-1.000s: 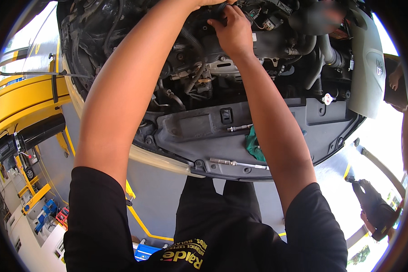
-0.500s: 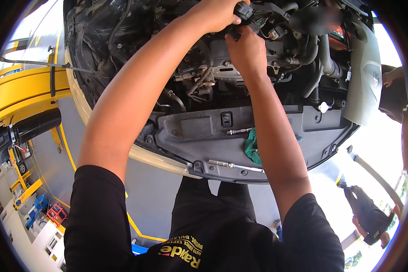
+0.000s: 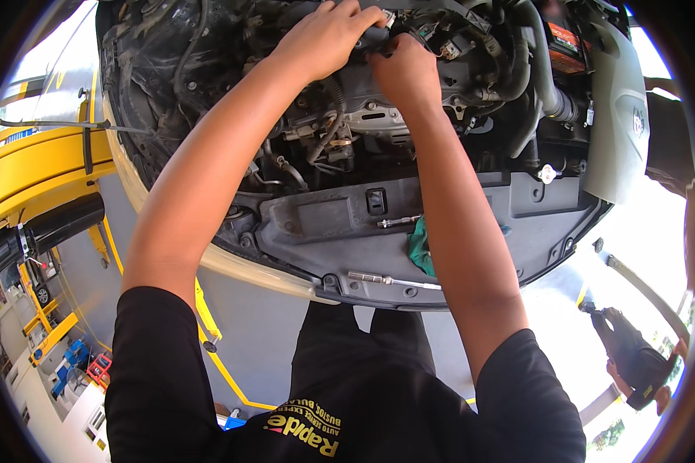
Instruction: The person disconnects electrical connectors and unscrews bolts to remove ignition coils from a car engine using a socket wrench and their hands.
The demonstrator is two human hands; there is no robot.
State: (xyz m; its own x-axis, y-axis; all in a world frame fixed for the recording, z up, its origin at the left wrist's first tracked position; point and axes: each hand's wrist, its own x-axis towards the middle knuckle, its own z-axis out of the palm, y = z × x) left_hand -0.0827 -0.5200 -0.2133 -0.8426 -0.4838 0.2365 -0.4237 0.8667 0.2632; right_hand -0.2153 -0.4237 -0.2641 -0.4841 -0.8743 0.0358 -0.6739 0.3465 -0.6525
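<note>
Black part (image 3: 375, 36) | in left grip (image 3: 326, 40), clasped | right grip (image 3: 410, 71) beside, can't tell its hold

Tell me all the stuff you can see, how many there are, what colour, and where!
engine: 1, dark grey and silver, top middle
black part: 1, black, top middle
boxy part: 1, red and black, top right
panel: 1, grey, middle
upper metal tool: 1, silver, on the panel
lower metal tool: 1, silver, on the panel
cloth: 1, green, on the panel
cap: 1, whitish, right of the panel's middle
lift frame: 1, yellow, left
floor: 1, grey, yellow lines, below the car
other people: at least 2, dark clothes, right
shirt: 1, black, bottom
left hand: 1, bare, fingers at the black part
right hand: 1, bare, over the engine
</note>
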